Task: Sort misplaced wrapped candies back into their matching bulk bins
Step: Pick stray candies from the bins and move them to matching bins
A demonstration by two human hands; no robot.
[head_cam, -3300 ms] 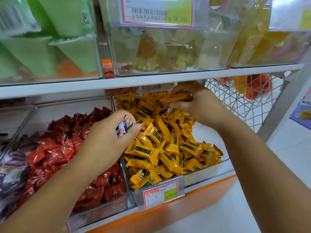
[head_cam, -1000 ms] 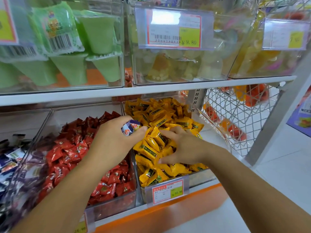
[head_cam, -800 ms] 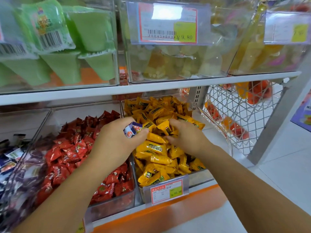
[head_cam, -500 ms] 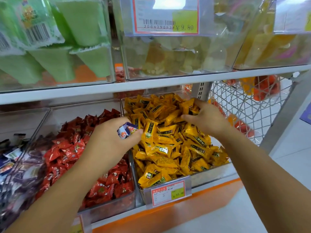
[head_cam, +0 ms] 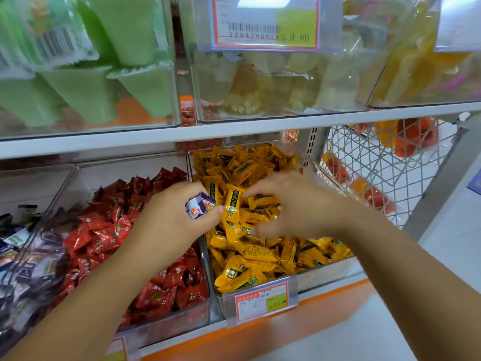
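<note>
Purple-and-white wrapped candies pinched in my left hand at the clear plastic bin edge; right hand spread loose, holding nothing, over yellow wrapped candies, so I'd rake shallow, lifting only off-colour wrappers.

Brightness: I'm seeing bright, even store light, with only faint shade sitting under the shelf edge.
Glare: a white reflection is blowing out the upper price tag, and the clear bin front is hazing.
Blur: the right hand is smearing with motion, while the left hand and its purple-and-white candy are reading sharper.
Distortion: the shelf edge is bowing toward the borders.
</note>
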